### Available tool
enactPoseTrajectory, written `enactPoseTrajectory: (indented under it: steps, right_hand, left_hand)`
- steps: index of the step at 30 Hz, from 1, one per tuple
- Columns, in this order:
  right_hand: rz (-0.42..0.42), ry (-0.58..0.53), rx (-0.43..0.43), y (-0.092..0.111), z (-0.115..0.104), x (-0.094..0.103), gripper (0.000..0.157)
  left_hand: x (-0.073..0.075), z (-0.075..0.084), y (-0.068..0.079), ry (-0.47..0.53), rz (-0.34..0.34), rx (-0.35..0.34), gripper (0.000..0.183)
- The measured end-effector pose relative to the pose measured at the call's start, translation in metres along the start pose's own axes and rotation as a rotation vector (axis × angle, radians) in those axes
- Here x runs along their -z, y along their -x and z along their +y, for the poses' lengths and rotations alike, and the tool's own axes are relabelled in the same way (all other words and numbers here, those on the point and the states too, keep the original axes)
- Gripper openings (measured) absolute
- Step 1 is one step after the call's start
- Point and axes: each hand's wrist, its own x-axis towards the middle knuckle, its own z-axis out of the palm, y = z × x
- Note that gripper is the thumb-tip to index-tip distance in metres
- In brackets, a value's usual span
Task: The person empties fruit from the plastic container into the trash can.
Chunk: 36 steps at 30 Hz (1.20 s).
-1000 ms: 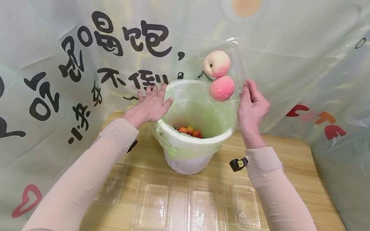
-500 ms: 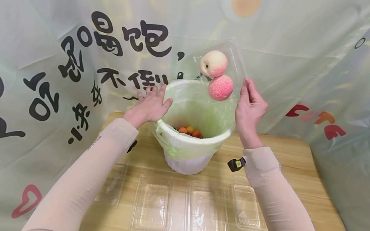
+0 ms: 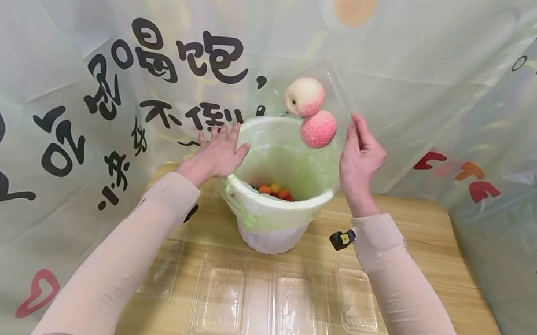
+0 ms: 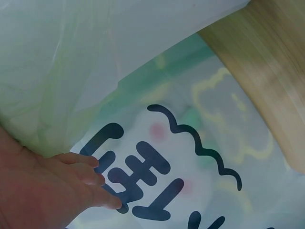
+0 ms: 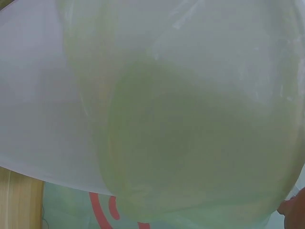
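Note:
My right hand (image 3: 362,159) pinches the edge of a clear plastic container (image 3: 336,87), tilted above the far right of a white bin (image 3: 269,239). Two peaches show at the container: a pale one (image 3: 305,96) and, below it, a pinker one (image 3: 319,129). My left hand (image 3: 218,151) rests on the bin's left rim with straight, spread fingers. A thin green bag (image 3: 253,209) lines the bin and folds over its rim. Small orange, yellow and red fruits (image 3: 275,191) lie inside. The bagged bin side fills most of the right wrist view, with little of that hand showing.
Several clear plastic trays lie in a row on the wooden table (image 3: 435,311) in front of the bin, among them a left-middle tray (image 3: 224,301) and a right-middle tray (image 3: 299,313). A printed cloth (image 3: 413,50) hangs close behind the bin and along both sides.
My right hand has shifted slightly left and tilted the container further. The peaches have moved a little left and slightly down with it. My left hand has stayed on the rim.

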Motion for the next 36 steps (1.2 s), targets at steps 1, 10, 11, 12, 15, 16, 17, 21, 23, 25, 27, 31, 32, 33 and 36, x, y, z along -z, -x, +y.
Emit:
enactPoseTrajectory:
  steps: [1, 10, 11, 12, 15, 16, 17, 21, 23, 25, 27, 31, 32, 33, 36]
  right_hand:
    - [-0.002, 0.005, 0.003, 0.000, 0.000, 0.000, 0.026]
    - [-0.013, 0.009, 0.028, 0.001, -0.003, 0.000, 0.024]
    - [-0.012, 0.009, 0.038, 0.001, -0.003, 0.000, 0.023]
    - [-0.013, 0.010, 0.047, 0.001, -0.003, 0.000, 0.023]
    - [-0.016, 0.012, 0.064, 0.001, -0.003, 0.000, 0.022]
    - [-0.012, 0.007, 0.063, 0.001, -0.003, 0.000, 0.023]
    - [-0.010, 0.005, 0.057, 0.001, -0.003, 0.000, 0.023]
    - [0.001, -0.017, 0.018, -0.002, -0.007, 0.001, 0.026]
    - [0.003, -0.032, -0.009, -0.004, -0.011, 0.002, 0.027]
    - [0.003, -0.054, -0.047, -0.006, -0.013, 0.003, 0.029]
    - [0.002, -0.069, -0.086, -0.007, -0.015, 0.003, 0.030]
    - [0.004, -0.070, -0.138, -0.008, -0.014, 0.005, 0.031]
    - [0.004, -0.059, -0.136, -0.008, -0.013, 0.005, 0.031]
    - [0.004, -0.053, -0.135, -0.008, -0.013, 0.005, 0.031]
    - [0.003, -0.047, -0.129, -0.009, -0.012, 0.005, 0.031]
  left_hand:
    - [0.000, 0.000, 0.000, -0.002, -0.001, 0.000, 0.076]
    - [0.001, 0.002, 0.001, -0.003, -0.004, -0.001, 0.076]
    - [0.001, 0.002, 0.000, -0.003, -0.004, -0.002, 0.076]
    - [0.001, 0.002, 0.000, -0.003, -0.004, -0.002, 0.076]
    - [0.001, 0.003, 0.000, -0.004, -0.003, -0.002, 0.076]
    - [0.001, 0.003, 0.000, -0.002, -0.003, -0.002, 0.076]
    - [0.001, 0.003, 0.000, 0.001, -0.003, -0.003, 0.076]
    - [0.001, 0.003, 0.001, 0.004, 0.000, -0.001, 0.076]
    - [0.001, 0.003, 0.001, 0.003, 0.001, 0.000, 0.076]
    - [0.001, 0.002, 0.001, 0.002, -0.001, 0.002, 0.076]
    - [0.000, 0.002, 0.001, 0.005, -0.002, 0.002, 0.076]
    - [0.000, 0.002, 0.001, 0.007, -0.009, 0.001, 0.076]
    - [0.000, 0.002, 0.001, 0.005, -0.008, 0.001, 0.076]
    - [0.000, 0.001, 0.001, 0.002, -0.008, 0.001, 0.076]
    - [0.000, 0.001, 0.000, -0.003, -0.002, 0.001, 0.076]
